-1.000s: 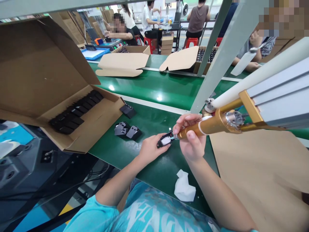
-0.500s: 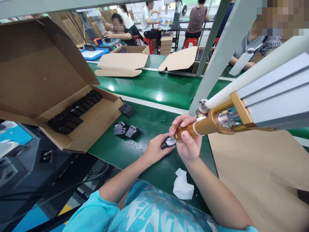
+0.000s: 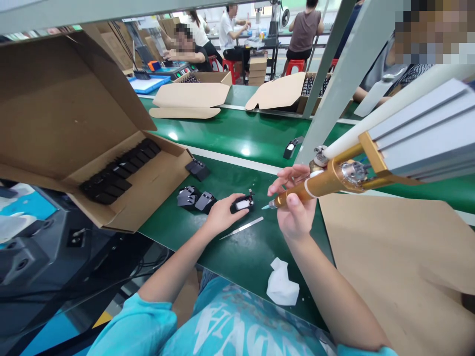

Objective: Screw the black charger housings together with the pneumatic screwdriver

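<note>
My left hand (image 3: 221,215) has its fingers closed around a small black plastic housing (image 3: 243,203) with a white inside, held low over the green bench. A gold glue dispenser (image 3: 309,190) with a pale green needle tip lies across my right hand (image 3: 297,212). My right thumb presses on its barrel while the other fingers curve behind it, partly hidden. The needle tip points at the housing, a short gap apart from it. Below them a thin metal strip (image 3: 242,228) rests on the bench. Several more black housings (image 3: 196,199) sit left of my left hand.
An open cardboard box (image 3: 148,198) with rows of black parts stands at left. A crumpled white tissue (image 3: 283,283) lies near the front edge. Another black part (image 3: 292,147) is on the green belt (image 3: 208,133), beside a grey post (image 3: 334,94). Brown cardboard (image 3: 401,242) covers the right side.
My left hand has drawn the housing left, away from the dispenser tip, uncovering the metal strip. My right fingers have loosened somewhat on the dispenser. A black part has appeared on the belt.
</note>
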A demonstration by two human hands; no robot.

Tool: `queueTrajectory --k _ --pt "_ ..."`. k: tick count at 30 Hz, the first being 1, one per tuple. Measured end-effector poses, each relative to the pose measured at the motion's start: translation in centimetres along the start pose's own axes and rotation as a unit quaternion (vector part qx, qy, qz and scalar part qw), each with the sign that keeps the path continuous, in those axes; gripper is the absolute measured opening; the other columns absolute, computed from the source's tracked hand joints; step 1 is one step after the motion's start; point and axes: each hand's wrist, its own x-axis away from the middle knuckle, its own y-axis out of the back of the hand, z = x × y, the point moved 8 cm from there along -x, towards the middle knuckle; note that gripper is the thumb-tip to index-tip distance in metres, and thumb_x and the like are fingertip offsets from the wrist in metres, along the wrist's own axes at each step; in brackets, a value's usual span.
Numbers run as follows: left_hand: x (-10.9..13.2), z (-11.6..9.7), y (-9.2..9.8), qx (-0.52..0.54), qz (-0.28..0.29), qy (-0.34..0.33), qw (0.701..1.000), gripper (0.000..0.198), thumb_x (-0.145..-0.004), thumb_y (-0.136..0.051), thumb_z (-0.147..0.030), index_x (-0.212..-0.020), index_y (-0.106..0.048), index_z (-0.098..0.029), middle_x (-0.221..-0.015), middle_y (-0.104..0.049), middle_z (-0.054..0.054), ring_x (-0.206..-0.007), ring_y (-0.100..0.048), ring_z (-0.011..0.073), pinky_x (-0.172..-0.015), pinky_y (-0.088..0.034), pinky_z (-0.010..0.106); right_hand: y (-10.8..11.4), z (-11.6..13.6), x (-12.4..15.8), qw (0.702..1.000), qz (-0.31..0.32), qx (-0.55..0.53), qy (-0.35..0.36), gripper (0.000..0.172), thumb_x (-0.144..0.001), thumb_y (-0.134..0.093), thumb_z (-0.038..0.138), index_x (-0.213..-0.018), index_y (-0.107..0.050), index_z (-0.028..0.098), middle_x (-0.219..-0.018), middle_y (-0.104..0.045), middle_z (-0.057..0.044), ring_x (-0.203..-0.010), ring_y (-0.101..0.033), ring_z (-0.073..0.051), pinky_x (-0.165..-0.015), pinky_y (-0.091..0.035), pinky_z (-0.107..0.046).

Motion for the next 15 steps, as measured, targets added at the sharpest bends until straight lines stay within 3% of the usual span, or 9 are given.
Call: queueTrajectory --k 4,7,11,15 --pt "-1.6 -0.1 0.5 0.026 0.005 -0.019 0.999 0.064 -0.081 -0.069 -0.047 -0.137 -0.051 -0.024 -0.129 -0.066 0.009 -0.117 -0.064 0.0276 -0.094 -0.055 0.041 0.2 0.0 -0.1 1.000 0.000 -0.006 0.000 0.040 -0.078 -0.066 0.045 -0.113 -0.055 0.031 -0.101 -0.055 -0.002 -0.069 -0.055 -0.014 -0.061 -0.050 -0.032" --pt "-2.7 -1.3 -0.4 0.039 0.023 -0.059 0.997 0.055 -0.087 -0.063 -0.043 -0.137 -0.051 -0.024 -0.126 -0.067 0.007 -0.116 -0.064 0.0250 -0.098 -0.052 0.040 0.1 0.0 -0.1 1.000 0.008 -0.007 -0.001 0.037 -0.079 -0.066 0.043 -0.113 -0.055 0.031 -0.101 -0.055 -0.002 -0.069 -0.054 -0.013 -0.060 -0.050 -0.031" --pt "-3.2 -2.4 -1.0 0.047 -0.004 -0.107 0.993 0.027 -0.092 -0.055 -0.037 -0.113 -0.065 -0.022 -0.107 -0.074 0.004 -0.095 -0.070 0.0193 -0.087 -0.055 0.032 0.0 0.0 -0.1 1.000 0.022 -0.016 0.001 0.034 -0.080 -0.066 0.040 -0.112 -0.058 0.030 -0.100 -0.056 -0.002 -0.069 -0.055 -0.013 -0.059 -0.050 -0.030" --pt "-2.6 -2.9 -0.7 0.018 -0.065 -0.179 0.982 0.016 -0.087 -0.058 -0.032 -0.092 -0.068 -0.021 -0.093 -0.073 0.005 -0.085 -0.069 0.0176 -0.080 -0.055 0.030 -0.1 0.1 -0.1 0.999 0.028 -0.041 0.007 0.032 -0.081 -0.067 0.035 -0.112 -0.061 0.029 -0.100 -0.057 -0.002 -0.070 -0.056 -0.012 -0.058 -0.048 -0.028"
